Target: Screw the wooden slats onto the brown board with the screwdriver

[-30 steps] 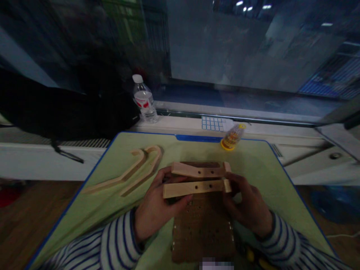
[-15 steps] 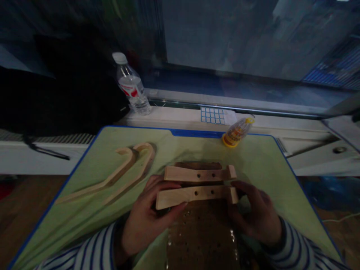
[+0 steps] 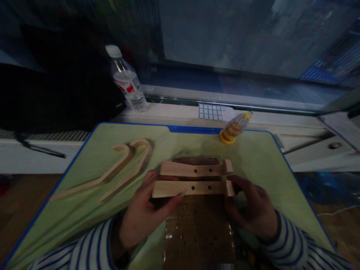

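Nearest you: a brown drilled board (image 3: 198, 232) lies flat on the green mat (image 3: 261, 161), its near end running out of frame at the bottom. Your left hand (image 3: 146, 213) is closed on the left end of the near rail (image 3: 191, 188), thumb along its front face, fingers curled behind. Your right hand (image 3: 253, 210) grips the same rail's right end, at the small cross block there. The near rail sits level, crosswise over the board's far part, with two holes visible in its face. Just behind it, parallel and close, is the far rail (image 3: 195, 169), also with two holes; the light is dim, so you cannot tell whether your fingertips touch it as well. Left of the rails, apart from your hands, two curved wood pieces (image 3: 123, 167) lie side by side on the mat, hooked ends away from you. At the mat's far edge, right of centre, stands a small clear jar (image 3: 234, 128) with a yellow base, tilted. Beyond, on the white sill (image 3: 174, 112), are a blue-grid card (image 3: 211, 111) and, further left, a water bottle (image 3: 126, 80) against the dark window.
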Motion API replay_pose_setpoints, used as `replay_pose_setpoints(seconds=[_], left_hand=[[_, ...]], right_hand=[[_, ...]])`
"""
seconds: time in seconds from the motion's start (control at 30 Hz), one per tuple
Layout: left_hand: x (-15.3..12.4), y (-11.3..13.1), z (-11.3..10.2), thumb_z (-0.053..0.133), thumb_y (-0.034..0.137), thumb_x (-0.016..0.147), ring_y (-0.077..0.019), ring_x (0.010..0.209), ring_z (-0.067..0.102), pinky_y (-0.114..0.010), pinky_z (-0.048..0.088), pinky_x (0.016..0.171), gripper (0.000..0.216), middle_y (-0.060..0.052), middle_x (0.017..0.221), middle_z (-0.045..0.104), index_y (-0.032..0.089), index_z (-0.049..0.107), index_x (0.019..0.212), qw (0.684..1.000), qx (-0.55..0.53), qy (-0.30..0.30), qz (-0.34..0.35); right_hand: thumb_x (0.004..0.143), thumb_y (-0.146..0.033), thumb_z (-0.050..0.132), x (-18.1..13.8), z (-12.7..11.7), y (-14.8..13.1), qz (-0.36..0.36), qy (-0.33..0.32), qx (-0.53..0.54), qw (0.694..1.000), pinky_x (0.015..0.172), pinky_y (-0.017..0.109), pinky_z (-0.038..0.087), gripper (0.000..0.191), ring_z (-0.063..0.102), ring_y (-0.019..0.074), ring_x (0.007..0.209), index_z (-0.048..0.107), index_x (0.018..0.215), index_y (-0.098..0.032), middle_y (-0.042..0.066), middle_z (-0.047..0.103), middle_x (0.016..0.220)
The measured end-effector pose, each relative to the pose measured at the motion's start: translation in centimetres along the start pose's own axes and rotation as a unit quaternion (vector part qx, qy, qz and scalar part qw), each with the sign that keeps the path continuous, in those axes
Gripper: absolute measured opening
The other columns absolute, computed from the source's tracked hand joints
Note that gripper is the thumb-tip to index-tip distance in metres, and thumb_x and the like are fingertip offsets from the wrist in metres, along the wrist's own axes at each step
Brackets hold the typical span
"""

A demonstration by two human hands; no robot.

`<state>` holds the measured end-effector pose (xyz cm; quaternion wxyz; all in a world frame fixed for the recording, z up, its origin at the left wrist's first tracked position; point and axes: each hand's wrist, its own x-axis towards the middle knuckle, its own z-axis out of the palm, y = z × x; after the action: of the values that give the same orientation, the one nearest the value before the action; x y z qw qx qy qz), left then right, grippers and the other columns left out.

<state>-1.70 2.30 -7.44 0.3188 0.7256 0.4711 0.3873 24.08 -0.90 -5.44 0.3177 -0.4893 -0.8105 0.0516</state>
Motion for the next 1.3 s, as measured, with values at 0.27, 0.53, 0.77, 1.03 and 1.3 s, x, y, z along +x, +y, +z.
replay_pose_setpoints(seconds=[0.27, 0.53, 0.77, 1.03, 1.3], left_hand=[[0.22, 0.29, -0.04, 0.066, 0.023, 0.076, -0.0193, 0.089, 0.064, -0.035, 0.052, 0.081, 0.022, 0.001, 0.089, 0.066, 0.024, 0.057, 0.095, 1.000, -0.002, 0.019, 0.012], [0.29, 0.26, -0.10, 0.069, 0.023, 0.074, -0.0186, 0.091, 0.063, -0.034, 0.051, 0.083, 0.025, 0.002, 0.092, 0.066, 0.024, 0.057, 0.096, 1.000, 0.011, 0.014, 0.021], [0.31, 0.31, -0.19, 0.069, 0.024, 0.075, -0.0194, 0.095, 0.062, -0.037, 0.050, 0.087, 0.027, 0.001, 0.097, 0.065, 0.026, 0.057, 0.100, 1.000, 0.007, 0.007, 0.023], [0.26, 0.26, -0.16, 0.068, 0.025, 0.076, -0.0210, 0.093, 0.062, -0.038, 0.051, 0.084, 0.023, -0.001, 0.091, 0.064, 0.022, 0.058, 0.096, 1.000, 0.002, 0.001, 0.008], [0.37, 0.41, -0.22, 0.069, 0.025, 0.075, -0.0202, 0.092, 0.062, -0.038, 0.051, 0.085, 0.021, -0.001, 0.091, 0.063, 0.023, 0.059, 0.094, 1.000, -0.007, 0.004, 0.013]], right_hand=[[0.080, -0.016, 0.053, 0.15, -0.05, 0.03, -0.012, -0.014, 0.015, 1.000, 0.057, 0.026, 0.053, 0.044, 0.063, 0.0146, 0.065, 0.041, 0.121, -0.012, 0.006, 0.065, 0.082], [0.079, -0.015, 0.052, 0.07, -0.04, 0.00, 0.006, -0.010, 0.011, 1.000, 0.054, 0.026, 0.053, 0.044, 0.063, 0.0154, 0.063, 0.041, 0.122, -0.013, 0.005, 0.064, 0.077], [0.079, -0.017, 0.053, -0.06, -0.04, 0.10, 0.018, -0.015, 0.001, 1.000, 0.057, 0.028, 0.054, 0.045, 0.065, 0.0171, 0.065, 0.040, 0.122, -0.014, 0.005, 0.066, 0.079], [0.080, -0.018, 0.053, -0.10, -0.10, 0.10, 0.013, -0.012, 0.007, 1.000, 0.058, 0.029, 0.054, 0.042, 0.064, 0.0166, 0.066, 0.041, 0.119, -0.013, 0.006, 0.065, 0.080], [0.080, -0.018, 0.052, 0.16, -0.03, -0.01, 0.016, -0.010, 0.007, 1.000, 0.057, 0.029, 0.055, 0.044, 0.064, 0.0164, 0.065, 0.040, 0.122, -0.014, 0.005, 0.064, 0.079]])
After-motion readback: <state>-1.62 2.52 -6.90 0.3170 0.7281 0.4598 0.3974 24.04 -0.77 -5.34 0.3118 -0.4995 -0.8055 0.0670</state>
